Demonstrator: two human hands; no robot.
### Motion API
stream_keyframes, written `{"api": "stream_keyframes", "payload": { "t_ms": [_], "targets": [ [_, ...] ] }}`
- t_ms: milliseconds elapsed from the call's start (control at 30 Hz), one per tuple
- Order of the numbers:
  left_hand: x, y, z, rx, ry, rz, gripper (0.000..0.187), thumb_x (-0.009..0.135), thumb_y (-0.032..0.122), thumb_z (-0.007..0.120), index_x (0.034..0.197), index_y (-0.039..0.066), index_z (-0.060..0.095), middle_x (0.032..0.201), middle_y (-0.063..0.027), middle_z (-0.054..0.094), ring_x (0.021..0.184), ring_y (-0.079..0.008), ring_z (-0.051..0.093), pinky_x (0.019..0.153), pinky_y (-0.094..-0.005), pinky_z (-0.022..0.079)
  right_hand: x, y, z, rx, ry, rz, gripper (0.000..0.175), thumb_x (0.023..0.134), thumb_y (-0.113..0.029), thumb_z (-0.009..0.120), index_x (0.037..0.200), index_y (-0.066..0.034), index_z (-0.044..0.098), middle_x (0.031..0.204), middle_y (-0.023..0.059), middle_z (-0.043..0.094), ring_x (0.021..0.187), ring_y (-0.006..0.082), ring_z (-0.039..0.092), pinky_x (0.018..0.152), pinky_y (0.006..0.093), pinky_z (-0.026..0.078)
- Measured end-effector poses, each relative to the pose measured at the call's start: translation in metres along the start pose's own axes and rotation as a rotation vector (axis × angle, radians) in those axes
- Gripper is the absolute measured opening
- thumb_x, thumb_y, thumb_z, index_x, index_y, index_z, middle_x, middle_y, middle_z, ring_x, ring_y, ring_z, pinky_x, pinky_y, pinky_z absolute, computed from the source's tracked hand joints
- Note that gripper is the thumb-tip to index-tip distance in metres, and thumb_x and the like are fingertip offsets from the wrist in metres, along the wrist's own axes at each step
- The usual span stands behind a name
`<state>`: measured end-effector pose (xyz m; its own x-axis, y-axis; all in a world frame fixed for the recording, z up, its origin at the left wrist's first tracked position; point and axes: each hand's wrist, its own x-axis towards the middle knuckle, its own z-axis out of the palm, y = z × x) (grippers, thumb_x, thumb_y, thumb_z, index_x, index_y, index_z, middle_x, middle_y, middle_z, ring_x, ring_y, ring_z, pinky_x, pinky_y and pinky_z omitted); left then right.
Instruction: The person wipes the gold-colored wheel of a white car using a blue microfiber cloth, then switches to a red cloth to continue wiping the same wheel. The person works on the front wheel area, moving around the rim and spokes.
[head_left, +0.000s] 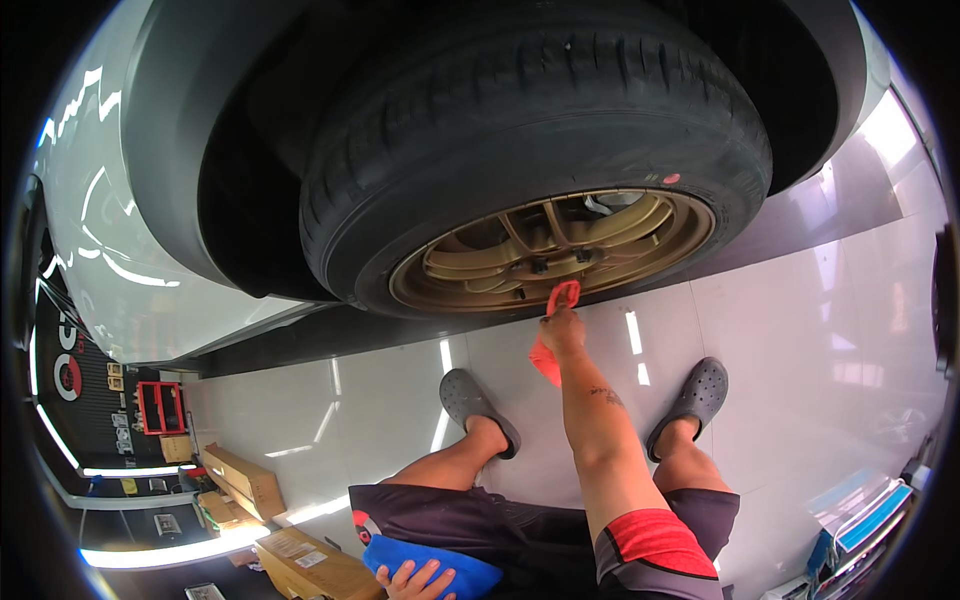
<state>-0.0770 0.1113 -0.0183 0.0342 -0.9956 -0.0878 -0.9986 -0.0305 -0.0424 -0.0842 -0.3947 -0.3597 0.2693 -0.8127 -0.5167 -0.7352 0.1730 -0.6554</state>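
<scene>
A car tire (480, 161) with a bronze-colored alloy wheel rim (480, 270) fills the upper middle of the view. My right hand (564, 328) reaches up to the rim's lower edge and grips a red cloth (546, 361). One end of that cloth stands up beyond my fingers, close to the wheel's center; whether it touches the metal I cannot tell. Low in the view, by my lap, my left hand (420, 579) holds a folded blue cloth (442, 564). Dark lug nuts (540, 265) show at the hub.
The white car body (112, 247) and grey wheel-arch trim (161, 150) curve around the tire. Glossy floor tiles (375, 405) lie below. Cardboard boxes (244, 480) and a red shelf (161, 409) stand at left. A cart with blue items (870, 517) is at lower right.
</scene>
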Motion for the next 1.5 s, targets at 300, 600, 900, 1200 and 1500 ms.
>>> {"api": "stream_keyframes", "payload": {
  "t_ms": [300, 600, 900, 1200, 1500],
  "targets": [
    [0.024, 0.006, -0.006, -0.003, 0.012, 0.034, 0.046, 0.086, 0.046, 0.072, 0.128, 0.028, 0.076, 0.144, -0.0044, 0.064, 0.14, -0.0327, 0.045, 0.123, -0.0612, 0.016, 0.001, 0.053, -0.114, -0.312, 0.075, -0.164, 0.071, 0.093, -0.013, 0.058, 0.158, -0.0407, 0.047, 0.112, 0.0211, 0.076, 0.105, 0.0436, 0.072, 0.091, 0.051, 0.059],
    [0.033, 0.009, -0.007, -0.01, 0.073, 0.032, 0.044, 0.085, 0.045, 0.069, 0.124, 0.025, 0.079, 0.14, -0.0063, 0.068, 0.136, -0.033, 0.051, 0.123, -0.0601, 0.02, -0.019, 0.028, -0.19, 1.126, 0.054, 0.146, 0.036, 0.099, -0.016, 0.058, 0.134, -0.0102, 0.058, 0.098, 0.0158, 0.072, 0.088, 0.0333, 0.073, 0.079, 0.0448, 0.061],
    [0.026, 0.018, -0.006, 0.009, 0.027, -0.037, 0.049, 0.083, 0.044, 0.07, 0.128, 0.026, 0.076, 0.147, -0.0058, 0.062, 0.14, -0.0355, 0.047, 0.118, -0.0662, 0.023, -0.049, -0.018, -0.253, 2.296, -0.347, -0.529, 0.013, 0.099, -0.015, 0.059, 0.105, -0.0046, 0.059, 0.085, 0.005, 0.059, 0.076, 0.0193, 0.058, 0.071, 0.0326, 0.051],
    [0.013, 0.019, -0.004, 0.0, 0.029, -0.061, 0.049, 0.084, 0.042, 0.07, 0.129, 0.025, 0.074, 0.148, -0.0068, 0.062, 0.14, -0.0372, 0.047, 0.119, -0.0654, 0.021, -0.153, -0.19, -0.215, 1.693, -0.07, -0.522, 0.022, 0.091, -0.016, 0.069, 0.106, -0.0019, 0.062, 0.089, 0.0095, 0.067, 0.079, 0.0234, 0.065, 0.08, 0.0394, 0.055],
    [0.031, 0.017, -0.002, 0.07, 0.1, -0.022, 0.04, 0.083, 0.046, 0.067, 0.115, 0.026, 0.08, 0.135, -0.0023, 0.067, 0.142, -0.0306, 0.044, 0.125, -0.0593, 0.012, -0.178, -0.139, -0.138, 0.373, 0.166, -0.697, 0.05, 0.093, -0.015, 0.068, 0.139, 0.0011, 0.058, 0.11, 0.0238, 0.072, 0.1, 0.0403, 0.072, 0.089, 0.0453, 0.056]
  ]
}}
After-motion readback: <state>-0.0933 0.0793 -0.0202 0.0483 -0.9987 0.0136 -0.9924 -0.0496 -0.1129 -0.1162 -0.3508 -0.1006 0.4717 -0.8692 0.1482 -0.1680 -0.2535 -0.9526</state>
